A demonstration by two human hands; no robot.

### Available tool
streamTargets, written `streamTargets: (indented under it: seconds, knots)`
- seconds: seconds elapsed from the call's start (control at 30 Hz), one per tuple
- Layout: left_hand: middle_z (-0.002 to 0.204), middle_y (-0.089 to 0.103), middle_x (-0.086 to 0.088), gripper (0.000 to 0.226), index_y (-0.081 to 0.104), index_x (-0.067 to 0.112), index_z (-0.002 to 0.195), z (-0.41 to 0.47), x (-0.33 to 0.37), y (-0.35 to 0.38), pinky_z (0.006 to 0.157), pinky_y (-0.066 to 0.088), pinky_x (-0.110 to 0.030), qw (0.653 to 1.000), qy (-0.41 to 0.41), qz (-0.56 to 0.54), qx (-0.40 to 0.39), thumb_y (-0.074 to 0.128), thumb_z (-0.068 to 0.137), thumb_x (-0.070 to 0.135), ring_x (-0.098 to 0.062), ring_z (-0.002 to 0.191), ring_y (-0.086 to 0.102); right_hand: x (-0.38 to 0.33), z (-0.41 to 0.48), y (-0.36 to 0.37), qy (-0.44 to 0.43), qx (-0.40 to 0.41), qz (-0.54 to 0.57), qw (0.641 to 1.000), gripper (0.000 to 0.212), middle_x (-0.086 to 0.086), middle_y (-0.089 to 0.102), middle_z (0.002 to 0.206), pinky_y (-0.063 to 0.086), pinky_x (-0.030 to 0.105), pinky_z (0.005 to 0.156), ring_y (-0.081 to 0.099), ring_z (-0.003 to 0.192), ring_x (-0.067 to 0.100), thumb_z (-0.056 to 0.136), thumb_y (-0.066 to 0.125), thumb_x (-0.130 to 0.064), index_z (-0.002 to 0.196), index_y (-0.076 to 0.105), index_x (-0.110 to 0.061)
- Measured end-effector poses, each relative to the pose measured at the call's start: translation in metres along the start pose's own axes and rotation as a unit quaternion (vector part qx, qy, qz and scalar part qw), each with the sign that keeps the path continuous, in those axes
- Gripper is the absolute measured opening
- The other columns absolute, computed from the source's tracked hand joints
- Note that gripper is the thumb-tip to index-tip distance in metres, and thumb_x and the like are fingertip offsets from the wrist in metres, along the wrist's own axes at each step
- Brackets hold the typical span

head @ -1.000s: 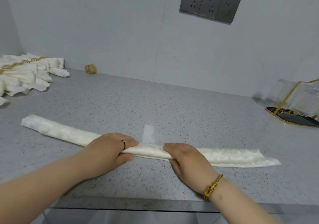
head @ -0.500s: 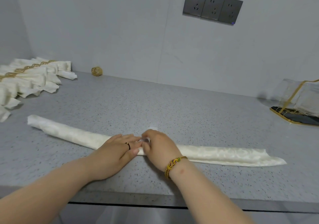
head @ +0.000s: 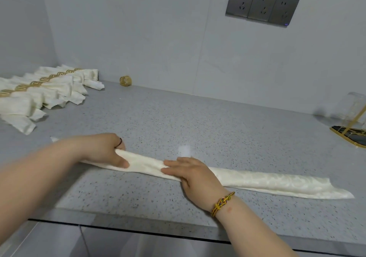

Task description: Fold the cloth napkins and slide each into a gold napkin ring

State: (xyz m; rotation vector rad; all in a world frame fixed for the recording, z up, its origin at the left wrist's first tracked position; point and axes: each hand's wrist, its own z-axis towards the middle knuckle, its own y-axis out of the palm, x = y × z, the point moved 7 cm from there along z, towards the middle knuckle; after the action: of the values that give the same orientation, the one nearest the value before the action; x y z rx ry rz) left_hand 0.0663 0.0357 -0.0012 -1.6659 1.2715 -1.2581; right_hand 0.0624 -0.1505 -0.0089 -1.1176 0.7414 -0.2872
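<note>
The rolled napkin point(head: 257, 183) lies left-to-right, the left hand point(head: 103, 152) gripping it and the right hand point(head: 190, 174) pressing it flat-fingered; the gold ring point(head: 125, 81) sits far-left, nearer the left hand.

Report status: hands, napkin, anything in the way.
Left hand grips napkin, right hand presses it flat. Long folded strip on counter, no ring yet. Loose gold ring at back wall.

Most likely a home kitchen or dining prep corner — a speckled grey stone bench point(head: 178, 118) runs along a pale tiled wall point(head: 138, 29), three dark sockets point(head: 262, 5) above, cabinet fronts point(head: 138, 245) below, ringed napkins point(head: 39, 90) laid out in a row.
</note>
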Motion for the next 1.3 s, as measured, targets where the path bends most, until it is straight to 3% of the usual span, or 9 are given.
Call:
streamTargets:
  seconds: [0.17,0.3,0.37,0.57,0.77,0.83,1.03,1.2,1.3]
  knots:
    - [0.063,0.058,0.015,0.021,0.058,0.029,0.060,-0.014,-0.035,-0.024,0.062,0.037,-0.018,0.997,-0.052,-0.010,-0.058,0.075,0.070,0.036,-0.003,0.064,0.052,0.000,0.001,0.002,0.009,-0.016,-0.001,1.000,0.060,-0.004,0.049,0.136,0.010,0.017,0.106,0.035,0.133,0.021,0.074,0.024,-0.016,0.122,0.059,-0.020]
    - [0.051,0.061,0.008,0.062,0.068,0.017,0.052,-0.029,-0.018,-0.048,0.051,0.039,-0.012,0.978,0.030,-0.204,-0.026,0.079,0.012,0.064,0.000,0.047,0.053,0.002,0.001,0.002,0.002,-0.016,-0.005,1.000,0.056,-0.008,0.048,0.137,0.010,0.015,0.106,0.032,0.133,0.017,0.079,0.025,-0.017,0.124,0.057,-0.023]
    - [0.054,0.064,0.005,0.072,0.070,0.016,0.053,-0.033,0.005,-0.062,0.052,0.043,-0.014,0.945,0.094,-0.311,0.034,0.077,0.005,0.069,-0.001,0.049,0.057,0.003,0.001,0.002,0.007,-0.019,-0.002,1.000,0.045,-0.008,0.047,0.138,0.010,0.015,0.106,0.031,0.134,0.016,0.089,0.033,-0.009,0.125,0.056,-0.022]
    - [0.054,0.063,0.005,0.019,0.066,0.015,0.057,-0.022,0.102,-0.049,0.048,0.045,-0.012,0.882,0.180,-0.434,0.047,0.083,0.052,0.023,-0.005,0.051,0.058,0.009,-0.005,-0.017,0.112,0.054,-0.045,0.991,0.027,0.002,0.058,0.117,0.024,0.027,0.101,0.045,0.114,0.021,0.090,0.050,-0.022,0.116,0.054,-0.016]
    - [0.049,0.057,0.019,0.024,0.059,0.028,0.059,0.006,0.158,0.008,0.055,0.042,-0.013,0.950,0.182,-0.252,-0.003,0.063,0.083,0.032,0.004,0.053,0.053,0.044,-0.027,-0.027,0.237,0.043,-0.146,0.959,0.078,-0.003,0.054,0.111,0.029,0.034,0.100,0.048,0.112,0.021,0.061,0.021,-0.072,0.115,0.047,-0.023]
    - [0.048,0.056,0.021,0.026,0.058,0.030,0.059,0.010,0.159,0.018,0.058,0.040,-0.014,0.959,0.180,-0.220,-0.012,0.061,0.084,0.034,0.004,0.055,0.052,0.051,-0.030,-0.028,0.225,0.053,-0.084,0.969,0.077,-0.007,0.058,0.099,0.035,0.031,0.089,0.055,0.102,0.019,0.055,0.023,-0.071,0.107,0.052,-0.023]
    - [0.063,0.061,0.014,0.049,0.063,0.027,0.070,0.010,0.149,0.024,0.064,0.041,-0.017,0.948,0.163,-0.272,-0.007,0.032,0.067,0.065,-0.003,0.063,0.057,0.035,-0.052,-0.039,0.146,0.110,0.073,0.980,0.059,-0.028,0.039,0.098,0.023,0.020,0.101,0.033,0.092,-0.011,0.066,0.066,-0.049,0.119,0.044,-0.034]
    - [0.074,0.073,0.005,0.066,0.072,0.018,0.074,0.006,0.144,0.026,0.062,0.047,-0.010,0.897,0.154,-0.410,-0.054,0.019,0.085,0.056,-0.001,0.067,0.065,0.045,-0.058,-0.052,0.178,0.258,0.213,0.925,0.010,-0.012,0.058,0.066,0.041,0.010,0.063,0.054,0.069,-0.002,0.065,0.048,-0.041,0.070,0.050,-0.032]
    - [0.073,0.070,0.005,0.044,0.068,0.018,0.071,0.008,0.147,0.030,0.062,0.046,-0.007,0.908,0.170,-0.382,-0.037,0.036,0.094,0.038,-0.002,0.067,0.062,0.058,-0.079,-0.067,0.234,0.319,0.201,0.896,0.018,-0.011,0.053,0.059,0.038,0.007,0.052,0.054,0.059,-0.006,0.078,0.051,-0.030,0.068,0.055,-0.015]
